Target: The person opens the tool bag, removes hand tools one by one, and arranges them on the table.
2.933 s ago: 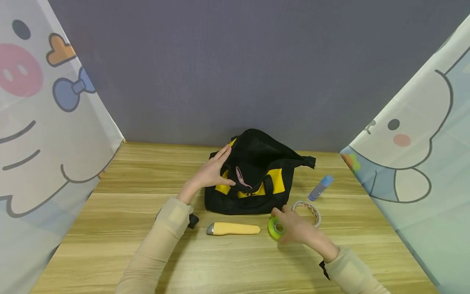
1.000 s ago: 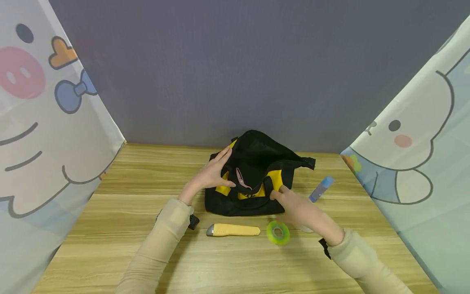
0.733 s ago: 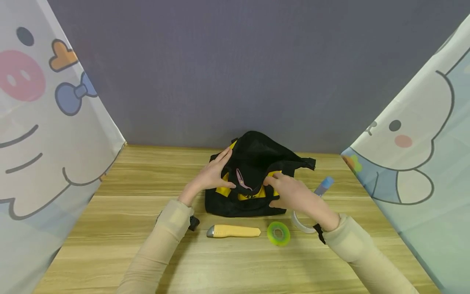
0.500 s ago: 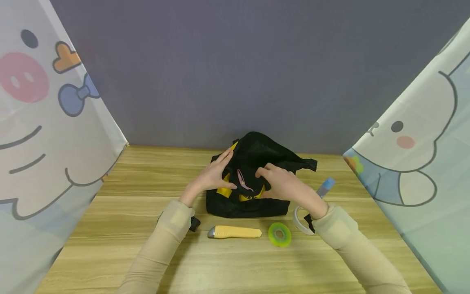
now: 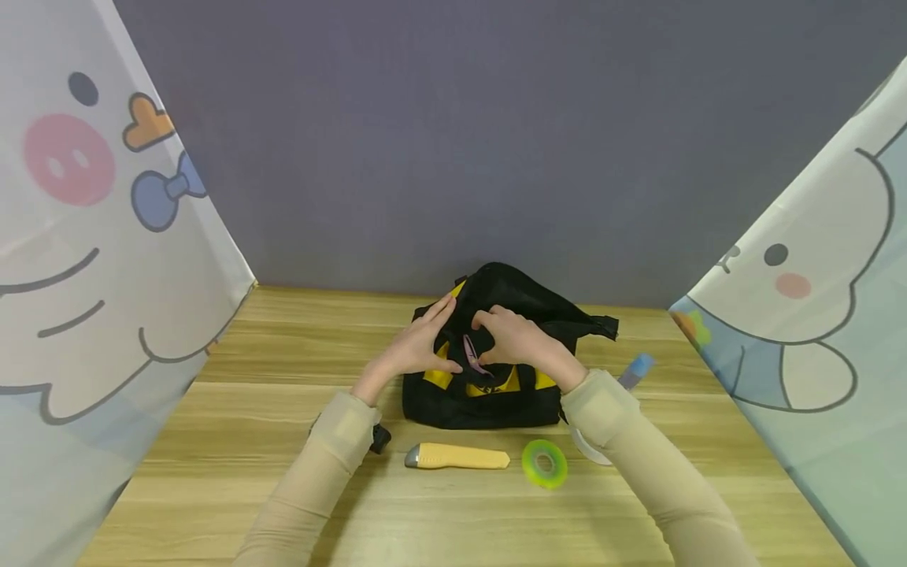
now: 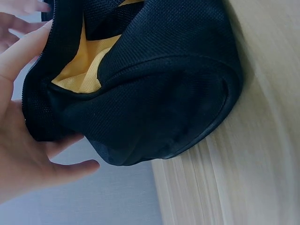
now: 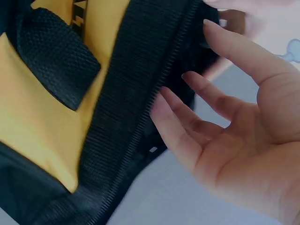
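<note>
Both hands at the mouth of one black-and-yellow bag
The bag (image 5: 489, 386), black mesh fabric with yellow panels and a zipper edge, sat at the middle of the wooden table (image 5: 212, 409), near the back wall. The left hand (image 5: 418, 346) gripped its left rim, fingers curled round the fabric; the right hand (image 5: 520, 342) lay with relaxed, straight fingers against the zipper edge, holding nothing. In front lay one yellow utility knife (image 5: 457, 456), one green tape roll (image 5: 545, 464), one clear tape roll (image 5: 583, 446) and one blue-capped tube (image 5: 635, 370)
</note>
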{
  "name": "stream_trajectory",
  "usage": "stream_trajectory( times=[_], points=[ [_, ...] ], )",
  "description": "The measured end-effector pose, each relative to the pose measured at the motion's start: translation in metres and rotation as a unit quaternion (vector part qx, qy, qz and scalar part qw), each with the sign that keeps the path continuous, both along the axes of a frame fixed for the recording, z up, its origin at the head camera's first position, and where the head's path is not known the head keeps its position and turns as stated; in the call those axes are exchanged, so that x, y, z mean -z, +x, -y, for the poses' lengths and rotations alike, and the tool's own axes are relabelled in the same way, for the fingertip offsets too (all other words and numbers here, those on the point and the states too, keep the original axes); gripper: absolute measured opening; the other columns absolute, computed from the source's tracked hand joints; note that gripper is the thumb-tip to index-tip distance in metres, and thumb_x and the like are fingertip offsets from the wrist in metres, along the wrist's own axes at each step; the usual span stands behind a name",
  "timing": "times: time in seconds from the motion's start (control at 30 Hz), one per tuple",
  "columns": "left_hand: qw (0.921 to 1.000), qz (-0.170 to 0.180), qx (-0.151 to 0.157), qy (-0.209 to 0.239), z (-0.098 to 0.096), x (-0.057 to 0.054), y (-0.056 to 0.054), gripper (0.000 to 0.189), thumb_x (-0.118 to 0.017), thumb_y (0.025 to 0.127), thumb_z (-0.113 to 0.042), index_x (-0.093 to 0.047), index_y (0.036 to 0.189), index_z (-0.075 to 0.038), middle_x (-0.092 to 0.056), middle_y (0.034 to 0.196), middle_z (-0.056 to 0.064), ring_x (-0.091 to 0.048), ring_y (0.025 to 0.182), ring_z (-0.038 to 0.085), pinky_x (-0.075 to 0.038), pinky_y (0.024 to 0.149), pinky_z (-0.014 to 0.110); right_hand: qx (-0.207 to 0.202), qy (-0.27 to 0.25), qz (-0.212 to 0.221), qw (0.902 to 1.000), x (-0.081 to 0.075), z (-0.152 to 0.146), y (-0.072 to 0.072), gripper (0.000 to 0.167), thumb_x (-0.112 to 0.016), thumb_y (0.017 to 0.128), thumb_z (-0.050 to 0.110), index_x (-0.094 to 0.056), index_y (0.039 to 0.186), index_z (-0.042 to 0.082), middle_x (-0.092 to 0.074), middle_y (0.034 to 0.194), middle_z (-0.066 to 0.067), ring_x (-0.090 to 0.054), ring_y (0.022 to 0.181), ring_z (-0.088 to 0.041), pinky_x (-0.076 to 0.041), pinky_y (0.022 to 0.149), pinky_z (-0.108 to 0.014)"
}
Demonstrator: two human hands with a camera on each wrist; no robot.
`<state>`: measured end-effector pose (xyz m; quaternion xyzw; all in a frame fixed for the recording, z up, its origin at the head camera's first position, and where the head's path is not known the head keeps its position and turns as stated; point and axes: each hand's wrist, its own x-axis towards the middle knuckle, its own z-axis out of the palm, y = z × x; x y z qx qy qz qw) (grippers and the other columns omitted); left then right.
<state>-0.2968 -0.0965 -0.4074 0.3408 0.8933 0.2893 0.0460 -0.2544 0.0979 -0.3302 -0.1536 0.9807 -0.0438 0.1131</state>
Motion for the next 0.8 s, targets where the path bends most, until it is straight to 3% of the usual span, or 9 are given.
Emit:
stream_trajectory(
  times=[0.47,0.67,0.8],
  points=[
    [0.9999,0.014,0.006,0.008,0.001,0.001,0.001,0.115,-0.082,0.081,-0.038,-0.003,0.161,-0.012,0.002,0.17,0.007,-0.02,0.153,0.037,-0.02,0.121,0.061,0.07,0.008,0.071,0.995,0.044,0.015,-0.042,0.066,-0.075,0.089,0.02,-0.045,0.145,0.004,-0.047,0.147,-0.022,-0.051,0.13,-0.037,-0.05,0.104,-0.047],
    [0.9999,0.01,0.002,0.007,0.0,0.0,0.002,0.115,-0.083,0.08,-0.038,-0.004,0.161,-0.012,0.0,0.17,0.007,-0.022,0.152,0.039,-0.024,0.12,0.062,0.104,0.018,0.105,0.9888,0.06,0.017,-0.055,0.073,-0.074,0.088,0.02,-0.038,0.149,0.003,-0.053,0.142,-0.024,-0.061,0.117,-0.035,-0.054,0.097,-0.045],
    [0.9999,0.01,-0.001,0.009,0.001,0.0,0.002,0.115,-0.083,0.08,-0.038,-0.004,0.161,-0.013,-0.001,0.17,0.007,-0.023,0.151,0.04,-0.024,0.119,0.062,0.114,0.05,0.133,0.9834,0.063,0.02,-0.057,0.074,-0.068,0.092,0.025,-0.032,0.152,0.002,-0.049,0.146,-0.024,-0.056,0.126,-0.035,-0.049,0.105,-0.045]
  ],
)
